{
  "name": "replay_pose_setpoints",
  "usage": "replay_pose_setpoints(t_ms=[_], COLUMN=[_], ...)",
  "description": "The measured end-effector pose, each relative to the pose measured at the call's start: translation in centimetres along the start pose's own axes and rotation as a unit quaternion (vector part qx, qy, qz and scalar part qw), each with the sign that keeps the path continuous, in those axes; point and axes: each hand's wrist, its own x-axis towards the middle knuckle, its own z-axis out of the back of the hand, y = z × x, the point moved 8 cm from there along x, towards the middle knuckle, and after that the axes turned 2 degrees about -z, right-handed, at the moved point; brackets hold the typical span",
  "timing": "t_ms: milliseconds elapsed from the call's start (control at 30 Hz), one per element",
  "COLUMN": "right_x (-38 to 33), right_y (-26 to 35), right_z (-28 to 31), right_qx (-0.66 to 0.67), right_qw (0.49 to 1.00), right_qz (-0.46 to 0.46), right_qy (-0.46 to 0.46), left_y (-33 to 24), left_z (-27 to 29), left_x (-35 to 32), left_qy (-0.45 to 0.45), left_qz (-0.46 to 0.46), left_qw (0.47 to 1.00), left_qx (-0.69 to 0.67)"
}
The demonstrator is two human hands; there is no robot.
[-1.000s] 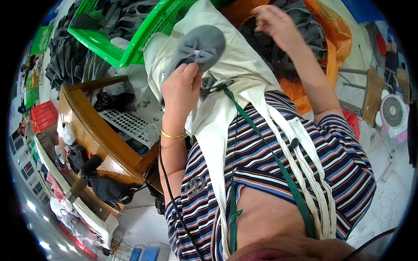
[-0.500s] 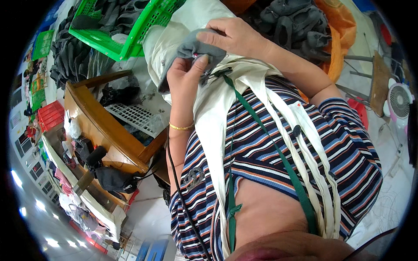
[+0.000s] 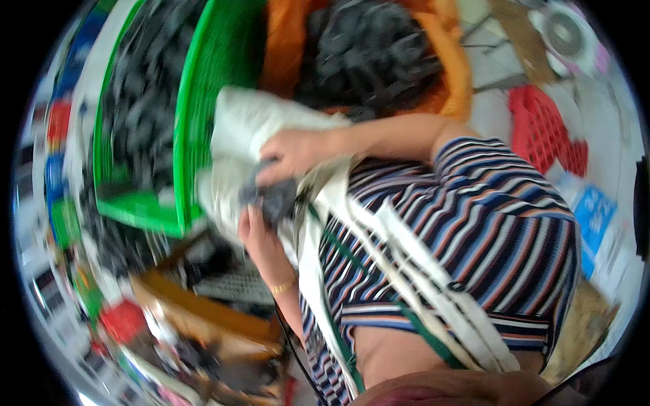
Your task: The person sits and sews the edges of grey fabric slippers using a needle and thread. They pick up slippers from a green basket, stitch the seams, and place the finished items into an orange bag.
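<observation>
A soft grey cloth shoe (image 3: 276, 200) lies over my lap, blurred by motion. My left hand (image 3: 258, 238), with a gold bracelet at the wrist, is closed on its near left edge. From the right, my right hand (image 3: 298, 154) grips its upper side, fingers bent over the cloth. Under both hands spreads a white apron (image 3: 237, 125) that covers my legs. The shoe's opening and sole cannot be made out.
Close to my left knee stands a green basket (image 3: 186, 135) full of dark grey shoes. Beyond my knees an orange sack (image 3: 455, 74) holds another heap (image 3: 372, 54). A wooden stool-like frame (image 3: 203, 311) is at left; a red basket (image 3: 542, 128) and a fan (image 3: 567, 34) are at right.
My view has swung left, so the green basket looks nearer and the sack has shifted left. Both hands still hold the shoe; my right hand now lies farther over its top.
</observation>
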Motion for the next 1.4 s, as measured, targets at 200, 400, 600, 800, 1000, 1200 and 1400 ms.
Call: replay_pose_setpoints(t_ms=[200, 400, 600, 800, 1000, 1200, 1400], right_x=[-3.5, -8.5, -18.0, -25.0, -28.7, -33.0, -38.7], right_y=[-0.7, -7.5, -20.2, -27.2, -34.2, -35.5, -37.9], right_z=[2.2, 7.4, 13.5, 22.7, 27.0, 24.1, 20.4], right_qx=[0.042, 0.193, 0.571, 0.500, 0.396, -0.268, -0.514], right_qw=[0.998, 0.956, 0.652, 0.532, 0.601, 0.729, 0.599], right_qz=[-0.051, -0.174, -0.190, -0.195, -0.305, -0.556, -0.609], right_qy=[0.021, -0.134, -0.462, -0.655, -0.624, -0.294, 0.081], left_y=[0.6, -2.0, 0.5, 2.4, 3.6, 6.8, 9.0], left_z=[-3.8, -6.0, -4.0, -4.4, -4.5, -3.4, 1.4], left_x=[2.0, 1.6, 2.7, 2.7, 3.7, 4.3, 4.4], left_qy=[0.039, 0.068, 0.069, 0.109, 0.107, 0.146, 0.112], left_qz=[-0.013, -0.220, -0.159, -0.146, -0.140, -0.067, -0.074], left_qw=[0.997, 0.963, 0.972, 0.968, 0.960, 0.970, 0.920], left_qx=[-0.059, 0.143, 0.159, 0.171, 0.217, 0.183, 0.368])
